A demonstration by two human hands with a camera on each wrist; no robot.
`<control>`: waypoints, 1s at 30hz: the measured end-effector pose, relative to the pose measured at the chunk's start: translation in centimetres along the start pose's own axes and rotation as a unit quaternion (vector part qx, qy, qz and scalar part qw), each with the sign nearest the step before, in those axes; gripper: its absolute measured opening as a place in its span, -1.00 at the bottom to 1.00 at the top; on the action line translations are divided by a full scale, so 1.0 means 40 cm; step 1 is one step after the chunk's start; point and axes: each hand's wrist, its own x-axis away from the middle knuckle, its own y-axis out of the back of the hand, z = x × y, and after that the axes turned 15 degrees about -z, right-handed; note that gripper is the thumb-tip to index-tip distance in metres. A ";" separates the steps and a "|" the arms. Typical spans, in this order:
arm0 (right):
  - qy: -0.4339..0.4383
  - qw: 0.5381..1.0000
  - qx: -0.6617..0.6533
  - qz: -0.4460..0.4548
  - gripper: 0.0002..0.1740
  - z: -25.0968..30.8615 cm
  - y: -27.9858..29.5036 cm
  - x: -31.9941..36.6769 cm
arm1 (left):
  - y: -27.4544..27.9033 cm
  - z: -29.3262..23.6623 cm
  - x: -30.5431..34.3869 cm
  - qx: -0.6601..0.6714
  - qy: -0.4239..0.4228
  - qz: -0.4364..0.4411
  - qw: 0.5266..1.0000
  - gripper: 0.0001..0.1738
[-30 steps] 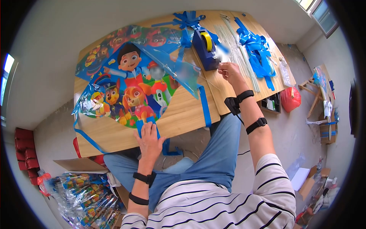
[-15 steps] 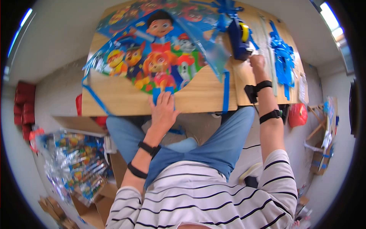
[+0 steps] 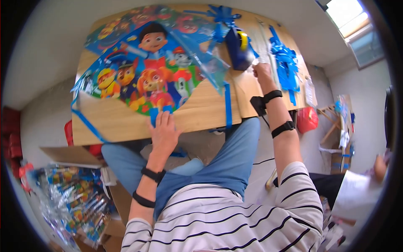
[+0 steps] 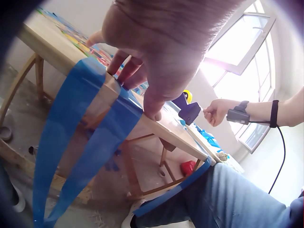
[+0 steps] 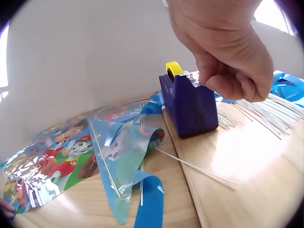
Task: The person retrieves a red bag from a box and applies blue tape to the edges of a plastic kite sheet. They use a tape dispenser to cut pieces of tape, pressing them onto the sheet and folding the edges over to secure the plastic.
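A cartoon-printed plastic kite sheet lies across the wooden table. At its lower tip my left hand rests, fingers extended over a blue strip whose two lengths hang below the table edge. Beyond the sheet's right side stands a dark blue tape dispenser with a yellow-cored roll. Right at its cutter, my right hand pinches the end of the clear tape between thumb and curled fingers. The sheet's right corner flap is folded over, with thin white rods along it.
Thin white rods and blue strips lie right of the dispenser. Below the table's right side hangs a red bag. Plastic-wrapped printed sheets fill the lower left. Another person's hand shows at the right edge.
My right hand has drawn slightly toward me at the dispenser, its fingers now more curled. The left hand stays on the blue strip. Another person has come into view at right.
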 end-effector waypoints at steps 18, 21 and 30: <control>-0.043 0.998 -0.038 -0.011 -0.83 0.039 0.035 0.112 | 0.014 -0.007 -0.008 -0.041 -0.012 0.031 0.999 -0.21; -0.006 1.000 -0.012 -0.001 -0.78 0.003 0.020 0.085 | 0.015 -0.006 -0.008 -0.041 -0.015 0.032 0.999 -0.21; 0.077 0.989 0.123 -0.042 -0.75 -0.116 0.018 0.114 | 0.009 -0.007 -0.007 -0.033 -0.014 0.020 0.999 -0.22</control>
